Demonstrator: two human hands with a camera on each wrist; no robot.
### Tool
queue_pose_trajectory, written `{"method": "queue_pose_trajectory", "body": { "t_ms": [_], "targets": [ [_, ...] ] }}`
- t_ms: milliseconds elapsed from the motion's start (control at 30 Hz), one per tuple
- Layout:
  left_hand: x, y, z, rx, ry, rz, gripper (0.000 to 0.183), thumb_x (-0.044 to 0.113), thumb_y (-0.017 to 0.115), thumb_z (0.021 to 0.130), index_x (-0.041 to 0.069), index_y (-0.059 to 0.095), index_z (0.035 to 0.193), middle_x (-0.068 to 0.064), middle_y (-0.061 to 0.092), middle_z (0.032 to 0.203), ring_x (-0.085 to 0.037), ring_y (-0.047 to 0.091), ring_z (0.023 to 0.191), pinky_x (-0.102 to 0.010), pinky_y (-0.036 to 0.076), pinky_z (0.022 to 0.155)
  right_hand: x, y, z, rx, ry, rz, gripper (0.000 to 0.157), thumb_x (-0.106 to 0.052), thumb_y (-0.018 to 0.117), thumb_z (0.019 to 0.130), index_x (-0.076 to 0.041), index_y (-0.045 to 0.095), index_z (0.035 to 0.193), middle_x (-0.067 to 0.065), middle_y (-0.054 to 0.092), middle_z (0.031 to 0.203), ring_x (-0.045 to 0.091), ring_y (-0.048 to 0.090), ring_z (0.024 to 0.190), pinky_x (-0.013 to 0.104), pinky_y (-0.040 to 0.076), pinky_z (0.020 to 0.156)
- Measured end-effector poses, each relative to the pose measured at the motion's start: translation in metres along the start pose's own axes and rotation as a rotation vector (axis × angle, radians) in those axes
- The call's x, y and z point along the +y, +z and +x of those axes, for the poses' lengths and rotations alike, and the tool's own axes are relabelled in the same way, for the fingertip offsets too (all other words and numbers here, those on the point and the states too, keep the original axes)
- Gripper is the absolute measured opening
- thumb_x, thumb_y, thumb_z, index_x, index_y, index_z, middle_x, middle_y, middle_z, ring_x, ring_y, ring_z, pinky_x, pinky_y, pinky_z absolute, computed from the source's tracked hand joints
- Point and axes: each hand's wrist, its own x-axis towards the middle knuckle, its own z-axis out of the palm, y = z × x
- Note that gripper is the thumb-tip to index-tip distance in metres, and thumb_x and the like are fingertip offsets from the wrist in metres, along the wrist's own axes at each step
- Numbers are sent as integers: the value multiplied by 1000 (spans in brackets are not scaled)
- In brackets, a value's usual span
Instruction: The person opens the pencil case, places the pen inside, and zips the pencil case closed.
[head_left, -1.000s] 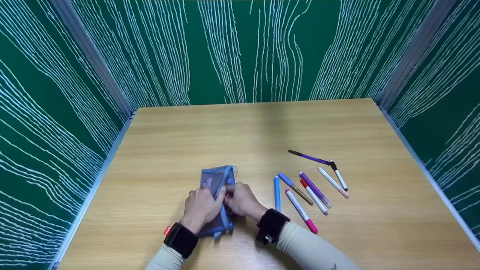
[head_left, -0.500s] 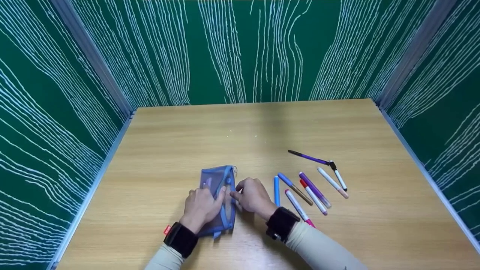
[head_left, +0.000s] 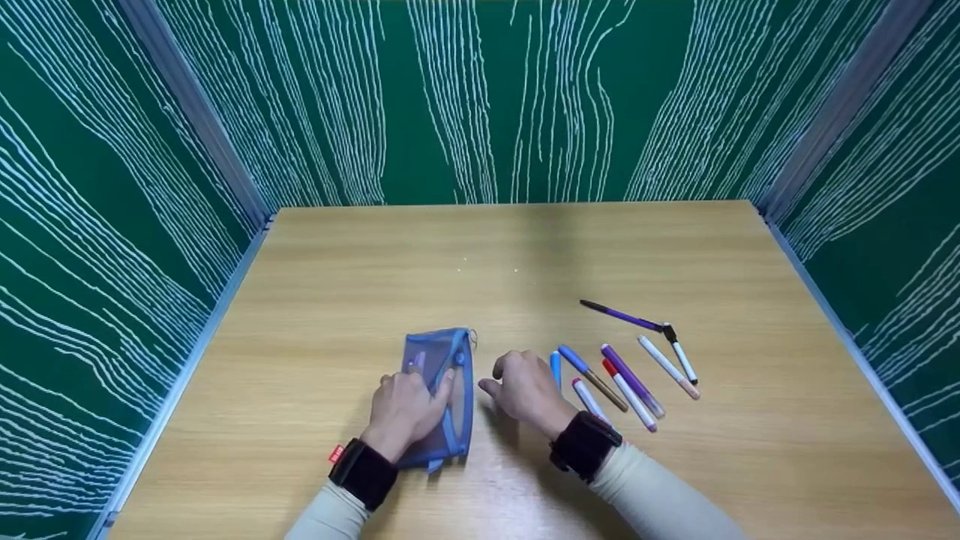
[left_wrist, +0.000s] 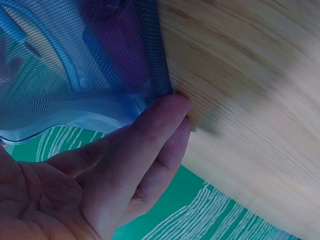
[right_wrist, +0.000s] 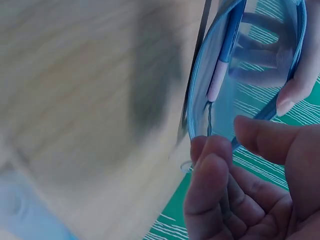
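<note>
My left hand (head_left: pixel 407 409) holds a blue mesh zip pencil pouch (head_left: pixel 436 346) on the table, its thumb at the zipper rim. In the right wrist view the pouch's mouth gapes, and a pen (right_wrist: pixel 218 80) with a blue barrel and pale pink end lies inside. Left fingers (right_wrist: pixel 260 52) show through the mesh. Purple and blue shapes show through the mesh in the left wrist view. My right hand (head_left: pixel 529 394) is just right of the pouch, fingers loosely bent, nothing between thumb and fingertips.
Several markers lie right of my right hand, among them a purple marker (head_left: pixel 634 381), a red-capped one (head_left: pixel 628 394) and a blue-and-gold one (head_left: pixel 592 377). Farther back are a purple-black pen (head_left: pixel 621 315) and a black-capped marker (head_left: pixel 679 354). Green walls surround the wooden table (head_left: pixel 360 270).
My right hand has drawn out of the pouch's mouth and moved right, toward the markers. My left hand has kept its hold on the pouch.
</note>
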Motion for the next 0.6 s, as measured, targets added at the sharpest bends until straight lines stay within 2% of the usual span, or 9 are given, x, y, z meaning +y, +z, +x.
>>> {"method": "queue_pose_trajectory", "body": {
  "t_ms": [100,300,467,600],
  "targets": [
    [1,-1,0,-1,0,-4,77,64,39,102,-7,69,108,-21,67,93,-33,62,83,-43,51,66,3,-5,-1,7,-1,-32,27,-31,84,85,-11,72,70,2,68,70,22,62,64,40,53,62],
    [2,-2,0,-10,-7,-19,75,64,40,102,-5,69,102,-21,66,92,-31,60,80,-42,50,64,10,-12,-3,49,-31,-89,37,-30,85,83,-15,61,59,-3,58,59,18,54,53,36,47,52],
    [2,-1,-1,-16,-10,-31,75,65,39,102,-4,68,99,-19,65,89,-29,58,76,-39,48,61,16,-16,-6,64,-33,-133,41,-30,85,83,-16,57,56,-3,56,57,18,53,52,37,46,49],
    [1,0,-1,20,5,-25,72,63,41,102,-2,68,89,-19,66,87,-32,61,79,-43,50,64,22,-19,-6,56,-5,-165,44,-32,85,82,-16,55,55,-2,56,56,19,55,52,39,48,50]
  ]
}}
